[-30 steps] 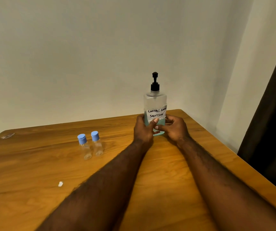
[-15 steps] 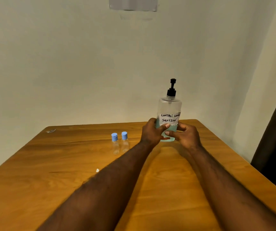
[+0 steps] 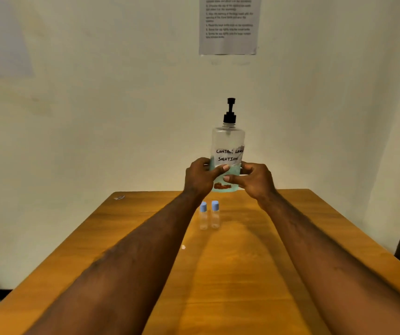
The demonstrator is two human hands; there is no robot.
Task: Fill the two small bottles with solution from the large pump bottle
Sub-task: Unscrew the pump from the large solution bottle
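The pump bottle (image 3: 228, 146) is up in the air now. Before, it stood on the desk (image 3: 242, 274). The left hand (image 3: 200, 177) and the right hand (image 3: 254, 181) have lifted it, and its bottom now shows in front of the wall, above the far edge of the desk. The view has gone up too, so more of a paper sheet (image 3: 229, 25) on the wall shows. The two small bottles (image 3: 203, 216) were left of the left arm and now show between both arms.
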